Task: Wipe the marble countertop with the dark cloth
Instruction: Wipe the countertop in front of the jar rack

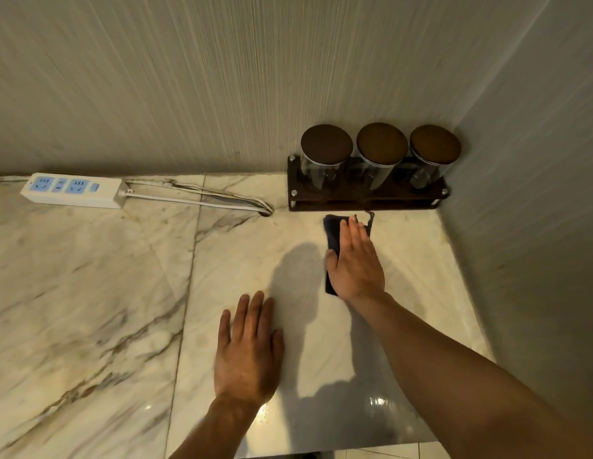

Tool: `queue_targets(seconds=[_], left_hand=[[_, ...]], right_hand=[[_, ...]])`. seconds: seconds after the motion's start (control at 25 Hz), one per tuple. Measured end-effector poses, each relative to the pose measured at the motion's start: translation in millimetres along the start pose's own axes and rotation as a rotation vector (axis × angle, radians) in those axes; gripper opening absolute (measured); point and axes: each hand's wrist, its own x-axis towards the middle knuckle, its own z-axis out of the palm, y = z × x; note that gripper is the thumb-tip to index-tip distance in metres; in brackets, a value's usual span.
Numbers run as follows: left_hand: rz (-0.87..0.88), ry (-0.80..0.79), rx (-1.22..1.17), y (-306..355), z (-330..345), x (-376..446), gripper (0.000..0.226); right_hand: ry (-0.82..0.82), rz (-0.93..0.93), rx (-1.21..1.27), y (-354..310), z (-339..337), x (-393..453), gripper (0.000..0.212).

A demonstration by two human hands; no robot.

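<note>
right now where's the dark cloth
In the head view the dark cloth lies flat under the right hand, just before the jar rack near the right corner.

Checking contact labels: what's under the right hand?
The dark cloth lies flat under the right hand, pressed on the marble countertop. Its far and left edges stick out; the rest, and the marble beneath, is covered. The left hand rests on bare marble.

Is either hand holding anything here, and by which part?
Right hand presses flat on the dark cloth, covering its middle; left hand holds nothing.
</note>
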Motion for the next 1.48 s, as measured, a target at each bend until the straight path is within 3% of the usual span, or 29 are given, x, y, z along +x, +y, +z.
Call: queue_targets(seconds=[0.28,0.64,1.04,1.48], left_hand=[[-0.002,0.002,0.005,-0.3,1.6,0.1,0.053],[-0.01,0.01,0.004,-0.1,2.5,1.6,0.054],[0.01,0.034,0.004,0.8,2.7,1.6,0.06],[-0.003,0.077,-0.15,1.8,-4.6,-3.0,0.058]], right_hand=[[0.082,0.253,0.066,-7.5,9.1,-13.8,0.062],[0.111,0.348,0.109,-2.8,13.7,-66.1,0.063],[0.168,0.351,0.126,-1.1,19.1,-127.8,0.069],[0.018,0.176,0.099,19.6,5.8,-197.1,0.082]])
